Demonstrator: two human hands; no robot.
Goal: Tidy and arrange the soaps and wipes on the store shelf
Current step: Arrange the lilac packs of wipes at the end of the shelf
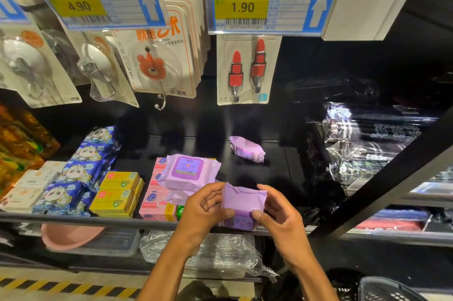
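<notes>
Tidying at a store shelf [73, 219]: a person holds a small lilac wipes pack [242, 199] upright just above the shelf's front rail, apparently squaring it up so it can join the goods lined along the front. The left hand [208, 205] and right hand [277, 212] clamp the pack from opposite sides. Each thumb presses its lower front face while the curled fingers wrap behind it, and the two thumb tips sit near each other but apart. Neither hand touches anything else. Just to the left, a larger lilac wipes pack with a flip lid [188, 172] lies tilted atop pink soap boxes [154, 205], a spot that looks provisional rather than sorted. Beside those stand yellow soap boxes [117, 193] and blue cartoon-print packs [83, 163] in rough rows. Another small lilac pack [247, 149] lies askew well back on the dark shelf, likely awaiting collection.
</notes>
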